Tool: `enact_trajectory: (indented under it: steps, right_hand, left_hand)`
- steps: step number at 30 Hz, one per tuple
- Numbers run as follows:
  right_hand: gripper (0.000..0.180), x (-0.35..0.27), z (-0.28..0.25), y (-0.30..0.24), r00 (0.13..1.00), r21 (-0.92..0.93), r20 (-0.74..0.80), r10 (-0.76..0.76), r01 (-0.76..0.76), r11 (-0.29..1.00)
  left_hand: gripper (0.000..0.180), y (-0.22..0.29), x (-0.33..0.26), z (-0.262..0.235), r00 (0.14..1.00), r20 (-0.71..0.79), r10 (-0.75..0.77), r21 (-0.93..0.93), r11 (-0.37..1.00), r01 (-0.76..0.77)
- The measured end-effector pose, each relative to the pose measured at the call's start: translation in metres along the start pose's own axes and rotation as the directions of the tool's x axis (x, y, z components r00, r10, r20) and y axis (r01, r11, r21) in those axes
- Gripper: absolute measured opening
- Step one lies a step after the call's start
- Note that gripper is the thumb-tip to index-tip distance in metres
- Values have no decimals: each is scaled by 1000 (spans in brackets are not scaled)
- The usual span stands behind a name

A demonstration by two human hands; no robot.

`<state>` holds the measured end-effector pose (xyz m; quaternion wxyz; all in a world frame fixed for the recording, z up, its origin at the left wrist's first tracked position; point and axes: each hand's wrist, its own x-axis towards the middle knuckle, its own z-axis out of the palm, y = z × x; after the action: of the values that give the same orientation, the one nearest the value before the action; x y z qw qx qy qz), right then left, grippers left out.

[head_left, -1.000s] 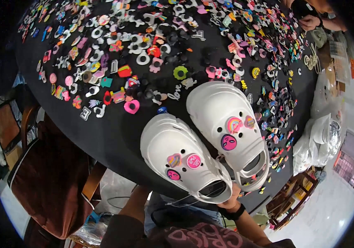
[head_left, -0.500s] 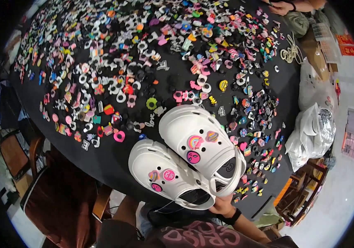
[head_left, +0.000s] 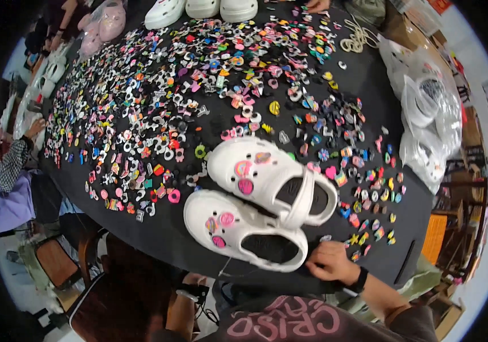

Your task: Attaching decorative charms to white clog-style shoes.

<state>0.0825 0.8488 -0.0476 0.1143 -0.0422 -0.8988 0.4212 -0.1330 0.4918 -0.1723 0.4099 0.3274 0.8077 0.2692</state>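
A pair of white clogs [head_left: 255, 196] lies side by side at the table's near edge, toes to the left. Pink and rainbow charms [head_left: 227, 219] are fixed in the holes of both uppers. A thin tag string hangs from the nearer clog. My right hand [head_left: 334, 263], with a dark band on its wrist, rests beside that clog's heel. Its fingers are curled in, and whatever they may hold is hidden. My left hand [head_left: 195, 279] is low beyond the table edge, near the brown chair; its fingers do not show clearly.
Loose shoe charms [head_left: 158, 102] cover much of the black table [head_left: 158, 236]. More white clogs [head_left: 203, 8] and a bagged pink pair [head_left: 102, 28] stand at the far side. Plastic bags [head_left: 423, 114] lie at the right edge. Other people's hands [head_left: 37, 127] reach in at left and far side.
The clogs, held up by my right hand before, now lie lower on the table. That hand has let go and moved right. The view has tilted up, showing more of the far side.
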Motion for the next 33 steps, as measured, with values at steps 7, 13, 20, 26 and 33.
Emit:
enact_trajectory:
  steps: [7, 13, 20, 26, 33]
  right_hand:
    - [9, 0, -6, -15, 998, 89, -33, 48, -45, 995]
    - [13, 7, -15, -59, 985, 82, -54, 164, -160, 984]
    - [19, 18, -20, -59, 878, 684, -355, 320, 10, 730]
    - [17, 52, 1, -89, 953, 769, -266, 143, 120, 628]
    - [49, 88, 38, -112, 937, -141, -145, -319, 299, 944]
  left_hand:
    - [38, 56, -13, -28, 989, 80, -127, 83, 989, 121]
    - [35, 100, -92, -66, 968, -217, 122, -267, 947, -179]
    - [32, 153, -100, -65, 865, -444, 233, -478, 755, -449]
    - [43, 177, -36, -54, 733, -558, 388, -197, 796, -572]
    - [26, 190, -7, -48, 599, -703, 382, -83, 794, -603]
